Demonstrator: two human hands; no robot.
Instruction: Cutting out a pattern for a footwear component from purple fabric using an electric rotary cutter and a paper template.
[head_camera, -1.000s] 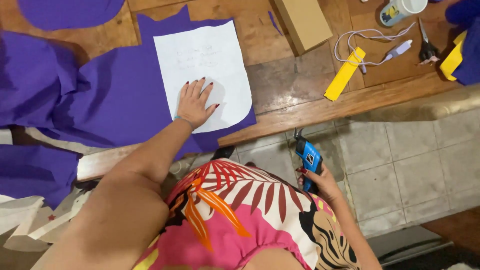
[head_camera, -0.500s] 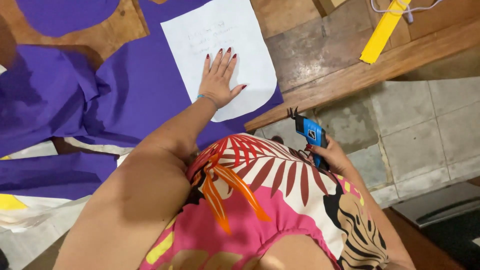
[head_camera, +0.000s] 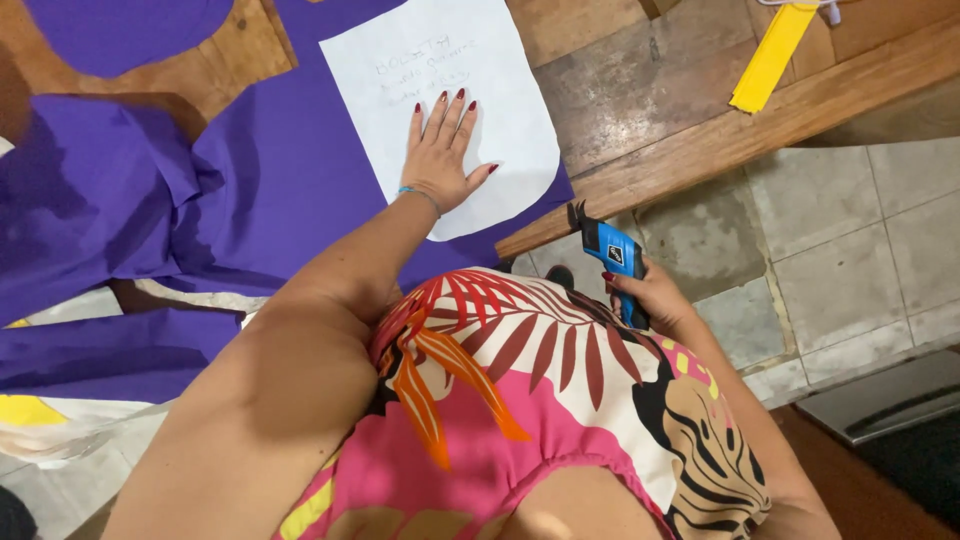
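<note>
We start at the white paper pattern sheet with a rounded lower edge, which lies flat on the large piece of purple fabric spread over the worn wooden table, close to the table's near edge. The left hand rests palm down on the lower part of that sheet, fingers stretched out and slightly fanned, thumb held off to the side, nothing gripped. A thin blue band sits at its wrist.

Off the table edge, over the grey tiled floor, the right hand holds a blue and black handheld power tool with a dark tip; the fingers curl tightly around its grip, and the tip points up towards the table's edge, just beside it.

Further out, we see more purple fabric bunched in folds on the left, and a separate rounded purple piece at the top left corner. A flat yellow strip lies on the wood at the upper right, well apart from both hands.
</note>
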